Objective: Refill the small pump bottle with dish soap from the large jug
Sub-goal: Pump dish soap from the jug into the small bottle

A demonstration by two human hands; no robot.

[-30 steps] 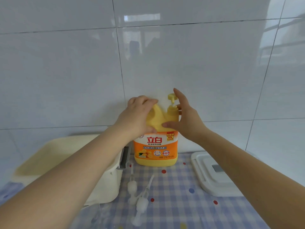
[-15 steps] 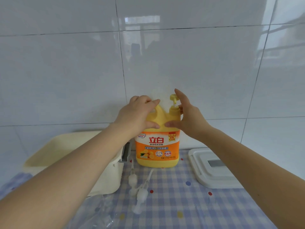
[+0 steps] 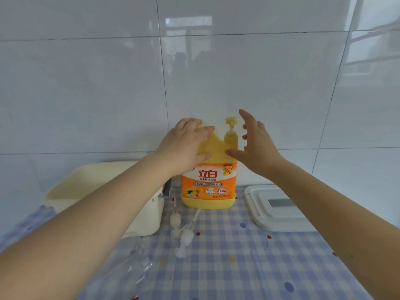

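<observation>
Your jug (image 3: 208, 178) stands upright in the middle of the frame, at the back of the bench (image 3: 238, 256) against the tiled wall. Its yellow body looks full, so judge it heavy and likely to slosh once tipped; the plastic walls are smooth and probably slick if any soap has run down them. Your left hand (image 3: 184, 146) curls over the moulded handle at the jug's upper left, a closed grip on the right place for lifting. Your right hand (image 3: 255, 146) is spread wide beside the pump (image 3: 231, 132), thumb just touching the jug's shoulder, fingers straight and holding nothing. The pump neck is thin and stiff, fine for unscrewing but not for carrying. Support the base when you tilt. The small clear bottle (image 3: 138, 267) lies on its side at lower left, light and easily knocked, with two loose white pump heads (image 3: 184, 232) just below the jug.
</observation>
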